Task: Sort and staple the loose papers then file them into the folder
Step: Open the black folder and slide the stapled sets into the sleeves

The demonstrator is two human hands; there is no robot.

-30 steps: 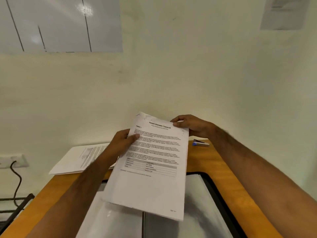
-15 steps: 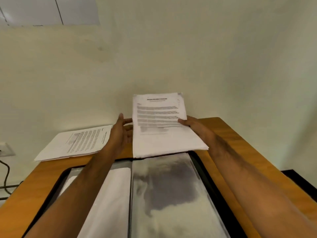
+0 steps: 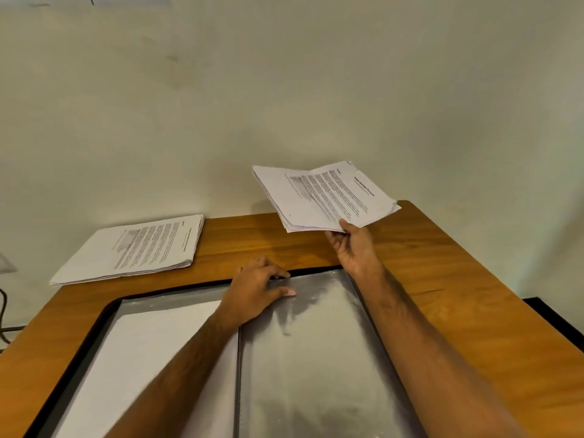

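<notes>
An open black folder (image 3: 316, 358) with clear plastic sleeves lies on the wooden table in front of me. Its left page holds a white sheet (image 3: 132, 358). My right hand (image 3: 354, 248) grips a set of printed papers (image 3: 322, 197) by its near edge, lifted above the table's far right. My left hand (image 3: 259, 289) rests at the top edge of the right-hand sleeve, fingers curled at the sleeve's opening. A second stack of printed papers (image 3: 136, 248) lies at the far left of the table.
The wooden table (image 3: 458, 295) stands against a pale wall. A dark cable (image 3: 3, 314) hangs at the left edge. A black surface (image 3: 556, 314) shows beyond the table's right side. No stapler is in view.
My left hand let go of the papers and dropped to the top of the folder's right sleeve. My right hand swung the papers to the right, turning them sideways. The view tilted down.
</notes>
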